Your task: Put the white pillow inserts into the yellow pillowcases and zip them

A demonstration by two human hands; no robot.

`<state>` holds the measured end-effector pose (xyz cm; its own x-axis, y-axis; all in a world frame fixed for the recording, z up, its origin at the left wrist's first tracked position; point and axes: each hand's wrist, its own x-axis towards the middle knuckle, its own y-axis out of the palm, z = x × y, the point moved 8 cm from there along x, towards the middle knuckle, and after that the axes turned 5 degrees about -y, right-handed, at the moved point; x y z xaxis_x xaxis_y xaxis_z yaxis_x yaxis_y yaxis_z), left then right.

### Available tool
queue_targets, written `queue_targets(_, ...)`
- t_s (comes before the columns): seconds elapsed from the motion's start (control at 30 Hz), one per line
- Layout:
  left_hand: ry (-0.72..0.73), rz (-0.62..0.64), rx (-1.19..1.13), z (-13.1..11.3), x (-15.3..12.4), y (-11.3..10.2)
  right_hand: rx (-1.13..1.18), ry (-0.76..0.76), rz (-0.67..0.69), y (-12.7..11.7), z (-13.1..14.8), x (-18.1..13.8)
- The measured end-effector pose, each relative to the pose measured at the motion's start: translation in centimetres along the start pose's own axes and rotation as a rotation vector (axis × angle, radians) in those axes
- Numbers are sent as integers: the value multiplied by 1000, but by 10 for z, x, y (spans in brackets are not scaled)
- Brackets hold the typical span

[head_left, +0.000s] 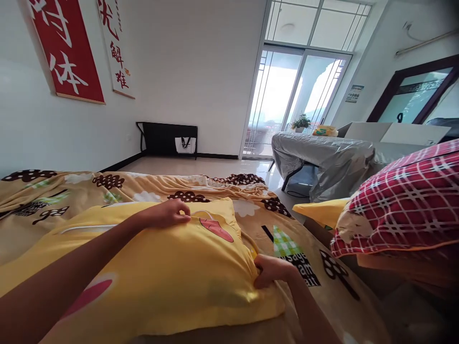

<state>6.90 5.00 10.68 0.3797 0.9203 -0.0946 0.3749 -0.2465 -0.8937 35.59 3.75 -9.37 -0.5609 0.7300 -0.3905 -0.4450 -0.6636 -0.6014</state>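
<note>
A yellow pillow (pixel 168 272) with a red print lies across a tan patterned bedspread (pixel 107 186). My left hand (pixel 167 213) rests on the pillow's far top edge, fingers curled and pinching the fabric. My right hand (pixel 270 271) grips the pillow's right edge, fingers closed into the cloth. Both forearms reach over the pillow from the near side.
A red plaid pillow (pixel 401 200) sits on a yellow one (pixel 322 210) at the right. Behind it stands a table under a grey cover (pixel 322 153). A black bench with a white bag (pixel 168 138) stands by the far wall. Glass doors (pixel 290 95) are beyond.
</note>
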Motion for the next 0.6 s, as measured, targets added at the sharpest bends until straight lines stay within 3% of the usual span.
queue_targets(0.07,-11,-57,106,4,-3,4,-21,5,-13,1,-2,1)
queue_targets(0.17,-37,-42,158,13,-21,9,169,-114,-60,-1,8,1)
queue_targets(0.23,-43,18,132,29,-35,13,358,-160,-94,-1,15,1)
queue_targets(0.3,-55,-16,98,51,-46,11,458,-143,-165,-2,16,3)
queue_targets(0.4,-71,-197,86,78,-54,2,453,-83,-295,2,12,8)
queue_targets(0.47,-28,-346,84,77,-60,-4,389,-44,-415,6,7,10)
queue_targets(0.53,60,-590,166,57,-78,-9,266,-21,-569,10,1,6)
queue_targets(0.6,241,-809,329,19,-107,3,118,-26,-711,15,-1,-1)
